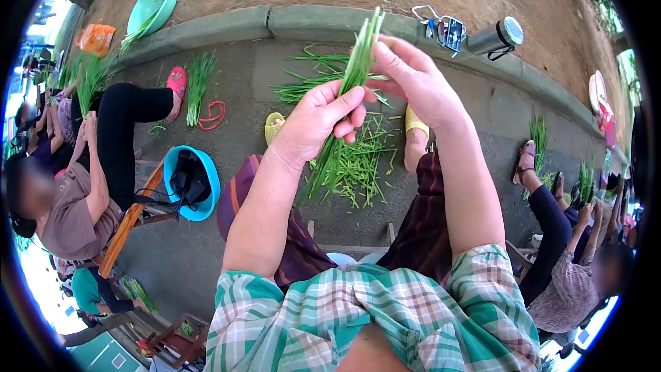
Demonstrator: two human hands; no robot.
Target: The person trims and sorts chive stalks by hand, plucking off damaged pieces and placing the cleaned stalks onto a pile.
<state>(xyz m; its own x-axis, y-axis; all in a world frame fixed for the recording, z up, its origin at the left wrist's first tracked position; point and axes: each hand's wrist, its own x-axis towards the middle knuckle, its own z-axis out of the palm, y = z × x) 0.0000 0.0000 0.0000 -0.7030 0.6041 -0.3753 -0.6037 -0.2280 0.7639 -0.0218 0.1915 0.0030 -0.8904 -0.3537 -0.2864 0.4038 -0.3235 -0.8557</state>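
Observation:
In the middle of the head view, my left hand (320, 117) is closed around a bunch of chives (358, 62), long green blades with paler stalk ends pointing up and away from me. My right hand (413, 79) is at the upper part of this bunch, its fingers curled and touching the stalks; its fingertips are partly hidden. Below the hands, many short cut green pieces (365, 172) lie scattered on the ground between my feet. Just beyond them is a loose pile of longer chives (310, 86).
A stone curb (310, 24) runs across ahead, with a steel flask (496, 36) and keys (430, 27) on it. To the left are a blue basin (210, 186) holding a dark bag, a wooden bench (131, 224) and a green basin (153, 7). Other people sit on both sides.

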